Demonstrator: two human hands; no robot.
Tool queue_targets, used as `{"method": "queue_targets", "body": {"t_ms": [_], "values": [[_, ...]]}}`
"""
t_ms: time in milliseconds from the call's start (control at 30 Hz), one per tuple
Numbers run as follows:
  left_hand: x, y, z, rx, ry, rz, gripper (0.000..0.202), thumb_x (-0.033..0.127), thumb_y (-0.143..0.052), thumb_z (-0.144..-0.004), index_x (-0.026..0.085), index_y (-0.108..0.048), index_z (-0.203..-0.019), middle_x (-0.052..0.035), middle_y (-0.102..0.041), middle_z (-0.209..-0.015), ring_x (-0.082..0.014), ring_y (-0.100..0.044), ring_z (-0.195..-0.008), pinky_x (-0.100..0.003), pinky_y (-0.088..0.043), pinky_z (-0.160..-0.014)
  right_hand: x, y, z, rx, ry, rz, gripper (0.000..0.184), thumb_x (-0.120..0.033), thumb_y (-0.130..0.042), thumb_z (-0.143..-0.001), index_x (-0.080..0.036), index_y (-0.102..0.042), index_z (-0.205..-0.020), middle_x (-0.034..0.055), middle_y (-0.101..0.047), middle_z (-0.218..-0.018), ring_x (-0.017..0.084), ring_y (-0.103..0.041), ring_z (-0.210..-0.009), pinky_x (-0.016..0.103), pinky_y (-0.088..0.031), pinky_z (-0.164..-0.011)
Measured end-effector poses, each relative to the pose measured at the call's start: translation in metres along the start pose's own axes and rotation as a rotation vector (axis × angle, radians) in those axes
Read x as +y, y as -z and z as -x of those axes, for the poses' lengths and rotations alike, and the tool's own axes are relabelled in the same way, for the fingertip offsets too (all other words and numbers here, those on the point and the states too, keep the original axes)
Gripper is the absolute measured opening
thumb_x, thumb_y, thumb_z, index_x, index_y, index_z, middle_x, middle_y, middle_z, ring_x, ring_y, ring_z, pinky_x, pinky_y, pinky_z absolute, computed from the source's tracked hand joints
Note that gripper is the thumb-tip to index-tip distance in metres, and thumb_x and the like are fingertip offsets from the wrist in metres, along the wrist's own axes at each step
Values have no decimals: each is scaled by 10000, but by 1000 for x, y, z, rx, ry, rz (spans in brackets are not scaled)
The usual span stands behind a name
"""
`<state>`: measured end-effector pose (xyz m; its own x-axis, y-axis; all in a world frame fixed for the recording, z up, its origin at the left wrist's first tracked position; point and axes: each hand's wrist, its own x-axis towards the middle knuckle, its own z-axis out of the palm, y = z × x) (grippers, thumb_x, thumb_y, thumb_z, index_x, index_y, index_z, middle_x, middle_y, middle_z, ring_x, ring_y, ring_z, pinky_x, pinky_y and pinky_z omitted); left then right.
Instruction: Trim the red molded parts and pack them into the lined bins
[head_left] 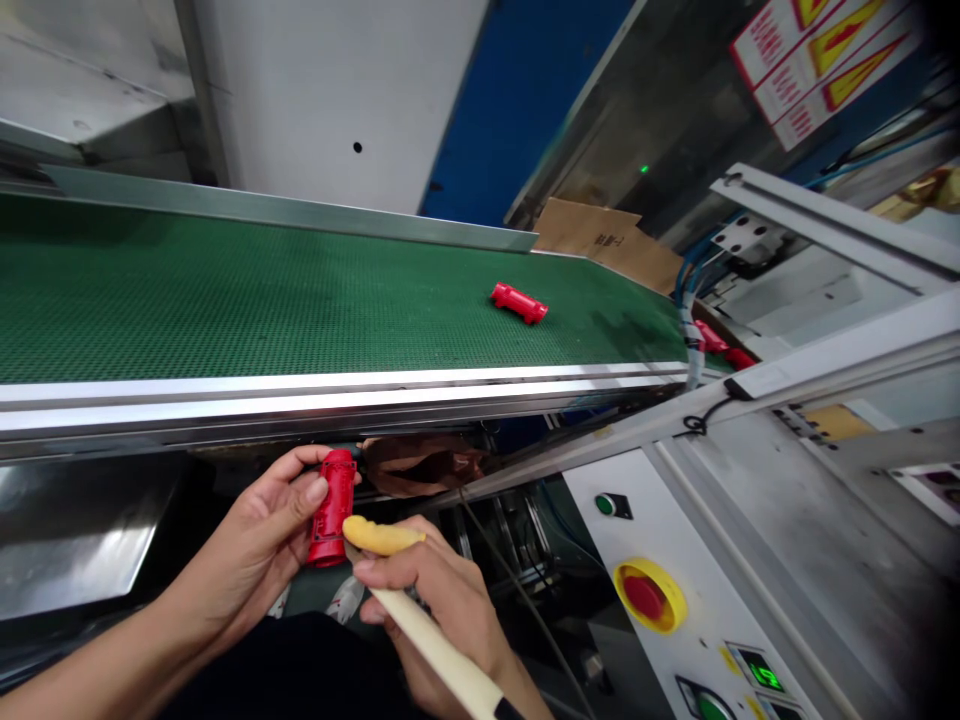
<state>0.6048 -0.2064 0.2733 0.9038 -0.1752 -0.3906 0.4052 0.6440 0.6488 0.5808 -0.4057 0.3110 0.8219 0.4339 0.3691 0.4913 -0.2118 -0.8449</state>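
**Red part (331, 508) held below the conveyor belt (225, 300)**

The left hand (251, 535) curls closed around the red part, well below the belt's near edge. The right hand (442, 590) grips a pale tool (442, 656), its yellow tip touching the part. Another red part (519, 303) lies on the green belt, towards its far end.

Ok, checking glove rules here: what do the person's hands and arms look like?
The left hand and right hand are bare, with no gloves or rings showing. The left forearm has no sleeve in view. Dark clothing shows below them.
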Motion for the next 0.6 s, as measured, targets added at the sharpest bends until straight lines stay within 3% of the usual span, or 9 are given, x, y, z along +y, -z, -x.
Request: {"method": "queue_targets", "body": {"t_ms": [100,167,233,300,500,600], "values": [[-1,-1,1,-13,55,11,377,304,-822,-873,231,-653,-1202,-83,-726,-1084,-163,-685,-824,-236,-603,-704,3,-2,3,-33,72,55,337,-50,-592,-944,-246,-682,-1203,78,-745,-1074,229,-659,-993,348,-617,-803],[0,-1,1,-23,88,25,354,306,-800,-891,220,-651,-1199,-86,-724,-1090,-162,-685,-824,-227,-598,-696,2,-3,5,73,78,-22,277,-107,-625,-970,-265,-695,-1187,69,-754,-1040,232,-683,-967,364,-619,-809],[1,-1,1,-34,100,24,352,314,-787,-900,222,-645,-1209,-87,-721,-1112,-170,-695,-823,-241,-604,-706,-2,-1,7,216,2,-148,173,-212,-680,-994,-280,-721,-1148,57,-771,-1003,225,-726,-905,378,-630,-831],[2,0,1,-45,96,7,365,332,-768,-916,233,-628,-1238,-88,-721,-1119,-183,-706,-821,-271,-613,-727,-8,2,7,265,-92,-198,139,-280,-746,-971,-284,-760,-1110,51,-786,-987,228,-754,-910,381,-636,-880],[3,-4,2,-30,47,0,385,321,-801,-892,234,-627,-1225,-80,-733,-1058,-153,-677,-773,-238,-597,-686,-9,-1,3,150,-89,-180,288,-139,-770,-922,-306,-802,-1155,55,-752,-1158,202,-738,-974,296,-626,-843],[3,-7,2,-37,34,-9,376,315,-815,-882,229,-641,-1204,-78,-732,-1028,-149,-665,-772,-229,-591,-678,-4,-6,0,146,-22,-136,314,-138,-777,-916,-305,-792,-1182,53,-776,-1104,209,-723,-961,312,-610,-832]]}}
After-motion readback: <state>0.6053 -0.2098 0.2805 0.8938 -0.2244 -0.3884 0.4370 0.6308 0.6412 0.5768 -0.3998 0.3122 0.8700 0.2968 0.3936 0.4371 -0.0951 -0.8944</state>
